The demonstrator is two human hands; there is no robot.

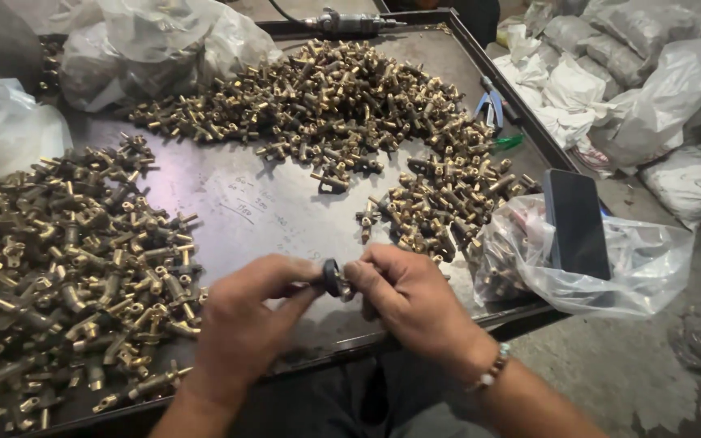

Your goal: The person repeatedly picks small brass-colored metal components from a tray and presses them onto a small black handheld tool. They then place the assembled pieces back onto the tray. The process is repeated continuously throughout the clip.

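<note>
Sprawling along the dark metal tray's (285,211) left edge, a heap of brass fittings (66,268). Left hand (241,324) and right hand (411,300) both pinch closed on one small dark round part (333,277) above the near edge, probably steadying it. Far-edge brass pile (342,105), right-edge plastic bag (610,259) with black phone (578,223); nothing blocks.

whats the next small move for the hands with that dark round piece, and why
Probably twist or press the dark round piece onto the part in the right hand. Both hands pinch it between fingertips, the left hand gripping its rim, so it looks mid-fitting; afterwards it likely joins the brass fittings heaped on the left.
</note>
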